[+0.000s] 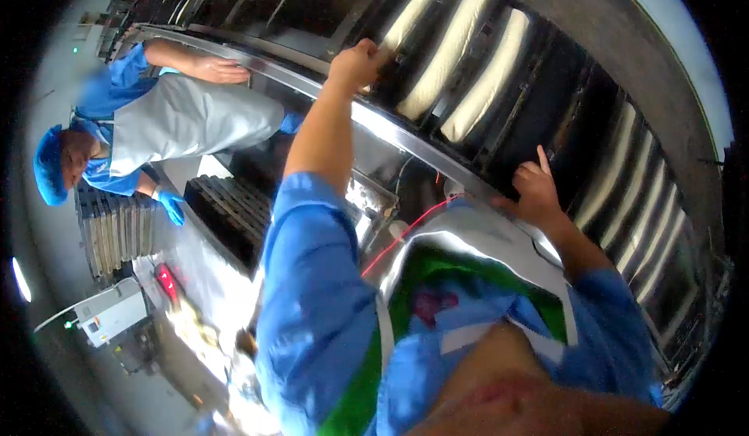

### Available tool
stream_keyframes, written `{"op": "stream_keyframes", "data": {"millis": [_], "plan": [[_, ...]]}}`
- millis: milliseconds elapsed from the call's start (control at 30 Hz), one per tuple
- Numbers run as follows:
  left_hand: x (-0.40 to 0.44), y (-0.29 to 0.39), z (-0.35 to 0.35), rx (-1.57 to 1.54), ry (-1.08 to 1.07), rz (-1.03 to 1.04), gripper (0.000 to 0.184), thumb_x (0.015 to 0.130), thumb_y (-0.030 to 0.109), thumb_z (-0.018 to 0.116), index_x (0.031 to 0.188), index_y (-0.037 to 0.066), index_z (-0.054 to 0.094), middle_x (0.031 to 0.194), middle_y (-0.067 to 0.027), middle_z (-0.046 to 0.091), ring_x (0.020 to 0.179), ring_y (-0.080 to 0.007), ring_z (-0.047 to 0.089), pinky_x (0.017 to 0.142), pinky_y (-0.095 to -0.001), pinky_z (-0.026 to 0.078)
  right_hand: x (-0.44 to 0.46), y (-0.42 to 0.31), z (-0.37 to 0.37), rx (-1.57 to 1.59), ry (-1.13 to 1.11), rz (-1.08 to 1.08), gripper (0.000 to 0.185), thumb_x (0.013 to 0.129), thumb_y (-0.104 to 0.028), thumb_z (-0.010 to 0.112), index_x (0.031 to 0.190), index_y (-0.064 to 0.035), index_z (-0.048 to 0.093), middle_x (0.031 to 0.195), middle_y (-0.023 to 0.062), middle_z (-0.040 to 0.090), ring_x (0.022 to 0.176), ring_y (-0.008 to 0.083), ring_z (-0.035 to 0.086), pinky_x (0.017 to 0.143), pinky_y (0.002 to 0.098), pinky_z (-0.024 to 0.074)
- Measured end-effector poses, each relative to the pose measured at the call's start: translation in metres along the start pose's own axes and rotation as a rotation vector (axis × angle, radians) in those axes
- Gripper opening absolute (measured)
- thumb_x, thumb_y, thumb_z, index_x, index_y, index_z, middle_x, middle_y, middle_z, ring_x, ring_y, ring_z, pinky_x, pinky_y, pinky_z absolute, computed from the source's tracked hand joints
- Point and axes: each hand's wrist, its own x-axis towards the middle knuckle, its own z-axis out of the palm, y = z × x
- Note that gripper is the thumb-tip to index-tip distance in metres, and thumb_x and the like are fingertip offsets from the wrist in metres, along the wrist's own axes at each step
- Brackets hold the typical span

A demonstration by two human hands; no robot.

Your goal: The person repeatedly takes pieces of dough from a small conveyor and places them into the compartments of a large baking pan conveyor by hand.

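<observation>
My left hand (359,65) is closed at the near end of a long pale dough strip (413,10), its fingertips on the dough. Two more strips, a middle one (449,53) and a right-hand one (488,77), lie side by side in the grooves of a black baking tray (511,120). To their right, my right hand (534,186) hovers at or over the dark tray surface. Its index finger points away from me, the other fingers are partly bent, and nothing shows in it. Whether it touches the tray I cannot tell.
More dough strips (636,202) lie in trays farther right. A metal rail (406,143) runs along the near edge. At left stands a co-worker in a grey apron (187,116), one hand (218,69) by the rail. Stacked trays (226,213) and a grey control box (113,311) are beyond.
</observation>
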Motion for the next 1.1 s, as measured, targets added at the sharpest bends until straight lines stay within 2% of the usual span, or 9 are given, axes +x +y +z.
{"op": "stream_keyframes", "data": {"millis": [167, 233, 267, 367, 433, 500, 700, 967, 1100], "plan": [[-0.022, -0.016, -0.005, 0.071, 0.046, -0.014, 0.047, 0.075, 0.029, 0.066, 0.116, 0.013, 0.052, 0.106, -0.0152, 0.061, 0.097, -0.0333, 0.059, 0.084, -0.0419, 0.046, 0.016, 0.001, -0.008, 0.055, 0.039, -0.061, 0.050, 0.068, -0.048, 0.067, 0.058, 0.0005, 0.057, 0.065, 0.0116, 0.052, 0.076, 0.0279, 0.054, 0.107, 0.0543, 0.0172], [-0.056, -0.052, 0.008, -0.082, 0.500, 0.349, 0.050, 0.074, 0.022, 0.069, 0.120, 0.012, 0.051, 0.115, -0.0167, 0.056, 0.102, -0.0344, 0.056, 0.085, -0.0435, 0.045, 0.023, -0.003, -0.008, 0.073, 0.074, -0.116, 0.049, 0.071, -0.046, 0.066, 0.055, -0.0012, 0.053, 0.064, 0.0115, 0.051, 0.075, 0.0282, 0.054, 0.105, 0.0555, 0.0204], [-0.083, -0.067, 0.001, -0.171, 0.545, 0.339, 0.054, 0.072, 0.016, 0.071, 0.122, 0.012, 0.051, 0.119, -0.0170, 0.053, 0.102, -0.0345, 0.055, 0.086, -0.0429, 0.045, 0.030, -0.004, -0.007, 0.092, 0.025, -0.166, 0.049, 0.071, -0.046, 0.066, 0.055, -0.0012, 0.053, 0.064, 0.0115, 0.051, 0.075, 0.0282, 0.054, 0.105, 0.0555, 0.0204], [-0.172, -0.154, 0.034, -0.388, 0.394, -0.194, 0.046, 0.072, 0.020, 0.071, 0.114, 0.009, 0.056, 0.115, -0.0156, 0.056, 0.099, -0.0324, 0.057, 0.084, -0.0392, 0.046, 0.053, 0.001, -0.004, 0.007, 0.048, -0.187, 0.052, 0.076, -0.052, 0.060, 0.062, -0.0019, 0.059, 0.069, 0.0117, 0.055, 0.081, 0.0264, 0.055, 0.105, 0.0541, 0.0208], [-0.249, -0.149, 0.057, -0.057, 0.476, -0.133, 0.041, 0.072, 0.022, 0.071, 0.108, 0.007, 0.059, 0.111, -0.0135, 0.059, 0.098, -0.0315, 0.058, 0.082, -0.0391, 0.047, 0.058, -0.004, -0.003, -0.026, 0.138, -0.210, 0.050, 0.076, -0.050, 0.060, 0.063, -0.0020, 0.059, 0.069, 0.0115, 0.055, 0.081, 0.0272, 0.055, 0.103, 0.0544, 0.0225], [-0.304, -0.142, 0.083, 0.104, 0.498, -0.059, 0.037, 0.072, 0.022, 0.071, 0.104, 0.006, 0.061, 0.107, -0.0122, 0.061, 0.097, -0.0315, 0.058, 0.082, -0.0387, 0.047, 0.065, -0.017, -0.020, -0.038, -0.002, -0.149, 0.050, 0.076, -0.050, 0.061, 0.064, -0.0012, 0.058, 0.072, 0.0122, 0.056, 0.083, 0.0285, 0.055, 0.104, 0.0531, 0.0223], [-0.423, -0.186, 0.123, 0.100, 0.540, -0.210, 0.028, 0.073, 0.016, 0.067, 0.098, 0.006, 0.059, 0.102, -0.0134, 0.060, 0.091, -0.0301, 0.058, 0.082, -0.0387, 0.047, 0.087, -0.045, -0.024, -0.169, 0.060, -0.137, 0.042, 0.074, -0.041, 0.067, 0.072, 0.0004, 0.058, 0.082, 0.0148, 0.058, 0.087, 0.0333, 0.055, 0.100, 0.0506, 0.0292], [-0.554, -0.243, 0.153, 0.098, 0.579, -0.670, 0.057, 0.066, 0.019, 0.072, 0.118, 0.009, 0.048, 0.120, -0.0138, 0.051, 0.113, -0.0323, 0.046, 0.098, -0.0450, 0.034, 0.121, -0.072, -0.003, -0.301, 0.223, -0.111, 0.051, 0.074, -0.046, 0.067, 0.089, 0.0025, 0.061, 0.098, 0.0172, 0.060, 0.099, 0.0319, 0.053, 0.102, 0.0487, 0.0281], [-0.578, -0.264, 0.159, 0.161, 0.630, -0.724, 0.063, 0.064, 0.020, 0.073, 0.121, 0.010, 0.047, 0.123, -0.0131, 0.050, 0.117, -0.0318, 0.043, 0.100, -0.0448, 0.032, 0.141, -0.078, 0.002, -0.359, 0.256, -0.109, 0.053, 0.073, -0.048, 0.066, 0.091, 0.0021, 0.061, 0.103, 0.0174, 0.059, 0.103, 0.0327, 0.052, 0.096, 0.0481, 0.0333]]}}
